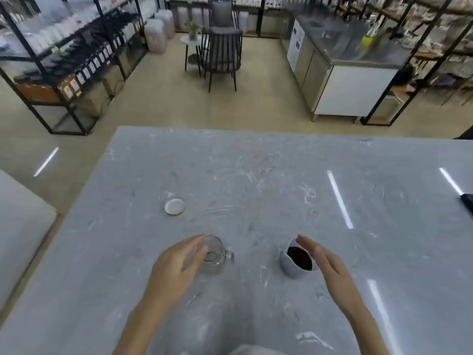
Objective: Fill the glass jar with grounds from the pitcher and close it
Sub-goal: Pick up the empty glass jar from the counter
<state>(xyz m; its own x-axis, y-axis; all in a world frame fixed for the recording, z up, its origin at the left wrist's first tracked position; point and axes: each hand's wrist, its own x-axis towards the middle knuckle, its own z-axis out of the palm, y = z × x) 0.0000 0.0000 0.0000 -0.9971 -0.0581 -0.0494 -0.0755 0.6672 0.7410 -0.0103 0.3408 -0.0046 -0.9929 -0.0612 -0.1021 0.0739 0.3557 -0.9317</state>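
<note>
A clear glass jar [216, 256] with a side handle stands open and looks empty on the grey marble table [256, 175]. My left hand [176, 267] is at the jar's left side, fingers apart, its fingertips overlapping the rim. A small grey pitcher [289, 266] holding dark grounds [299, 258] stands to the right of the jar. Beside the pitcher's right wall, my right hand [325, 262] is flat with fingers straight, not closed on it. The jar's white lid [174, 206] lies flat on the table, further away and to the left.
A dark flat object [467, 203] lies at the table's right edge. Beyond the table's far edge are floor, two dark chairs [221, 52], a steel counter [340, 73] and shelving [64, 60]. A second grey surface [20, 221] sits to the left.
</note>
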